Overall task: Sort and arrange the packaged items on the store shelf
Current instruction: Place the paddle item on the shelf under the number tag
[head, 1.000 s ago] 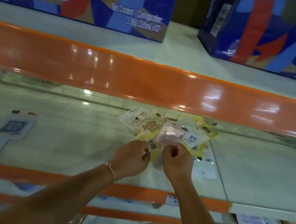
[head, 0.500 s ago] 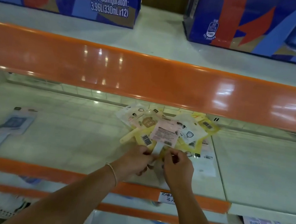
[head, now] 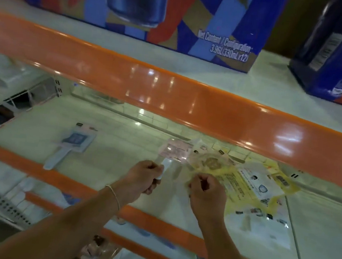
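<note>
Since earlier, left hand (head: 144, 174) drew pink packet (head: 174, 152) off pile (head: 245, 182).

Dim, greenish-tinted view. Overhead lights leave white glare patches on the glossy orange shelf edge (head: 191, 101). Motion blur softens the packets (head: 243, 182) and box lettering (head: 226, 48). Wide-angle distortion bends shelf lines; lower left corner falls into shadow.

The shelf (head: 32, 148) is pale greenish white with a glossy orange front edge (head: 170, 94). The packets in the heap (head: 243, 182) are mostly yellow, one pink packet (head: 175, 151) beside them, while the carton (head: 138, 5) above carries blue, red and tan angular patches
</note>
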Tool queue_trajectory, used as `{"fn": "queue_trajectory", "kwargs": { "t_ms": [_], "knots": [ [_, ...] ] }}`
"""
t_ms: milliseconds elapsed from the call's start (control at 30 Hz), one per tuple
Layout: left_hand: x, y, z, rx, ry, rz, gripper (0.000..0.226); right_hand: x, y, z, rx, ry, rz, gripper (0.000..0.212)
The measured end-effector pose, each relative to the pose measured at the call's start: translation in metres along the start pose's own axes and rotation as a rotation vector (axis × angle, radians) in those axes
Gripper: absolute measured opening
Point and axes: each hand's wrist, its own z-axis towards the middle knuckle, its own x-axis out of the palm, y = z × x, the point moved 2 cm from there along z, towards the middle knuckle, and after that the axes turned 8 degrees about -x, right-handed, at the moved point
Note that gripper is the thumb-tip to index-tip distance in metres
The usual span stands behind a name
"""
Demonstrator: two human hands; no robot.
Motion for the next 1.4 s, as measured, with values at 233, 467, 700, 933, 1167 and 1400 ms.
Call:
{"fn": "queue_trajectory", "kwargs": {
  "t_ms": [233,467,700,933,1167,1400],
  "knots": [
    [-0.096,0.004,-0.007,0.014,-0.125,0.005,0.028,0.080,0.031,-0.007,-0.029,0.138,0.012,0.014],
    [-0.179,0.001,-0.012,0.002,-0.222,0.017,0.030,0.143,0.059,-0.022,-0.064,0.227,0.031,0.011],
    [-0.233,-0.002,-0.009,0.008,-0.277,0.146,0.025,0.189,0.077,-0.034,-0.091,0.263,0.007,0.013],
    [-0.267,-0.004,-0.007,-0.003,-0.331,0.227,0.025,0.208,0.081,-0.042,-0.074,0.270,0.013,0.010],
    [-0.281,-0.020,-0.007,0.074,-0.574,0.958,0.031,0.207,0.079,-0.040,-0.055,0.248,0.008,0.009],
    [-0.270,-0.026,-0.005,0.011,-0.718,1.288,0.033,0.193,0.073,-0.033,-0.051,0.215,0.026,0.010]
  ]
}}
